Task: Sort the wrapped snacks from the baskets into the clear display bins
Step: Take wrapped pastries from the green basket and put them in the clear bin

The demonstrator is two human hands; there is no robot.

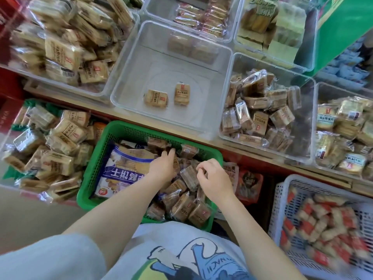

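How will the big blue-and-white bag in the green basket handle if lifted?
The blue-and-white bag is probably floppy: its film looks creased. Likely light for its size, and slippery, since the plastic shines. It lies partly under the left hand, so it may drag the small packets.

A green sign panel (pixel 341 27) stands top right; red cartons (pixel 8 93) line the left edge.

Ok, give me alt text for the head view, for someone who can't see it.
Both hands, left hand and right hand, reach into a green basket of wrapped snacks. Beyond it a clear bin holds two packets; fuller bins flank it.
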